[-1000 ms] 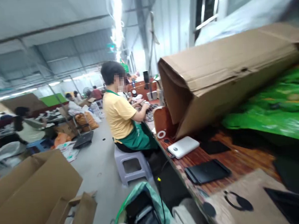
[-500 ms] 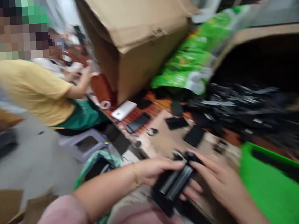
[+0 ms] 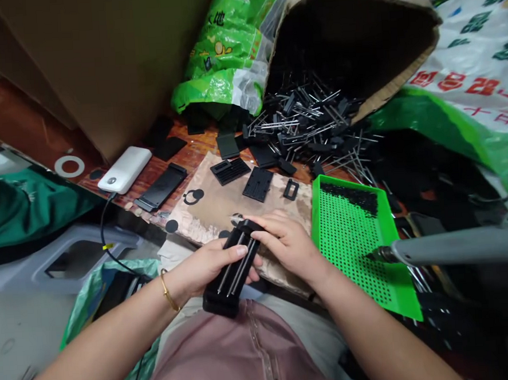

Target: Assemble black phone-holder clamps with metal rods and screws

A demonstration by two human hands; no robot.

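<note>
Left grip (image 3: 207,267) closed around black plastic holder (image 3: 229,295), right grip (image 3: 289,242) pinching its end; tilt could slide steel pins (image 3: 240,266) out.

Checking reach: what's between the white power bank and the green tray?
Head view: a brown cardboard sheet carrying flat black plastic plates.
</note>
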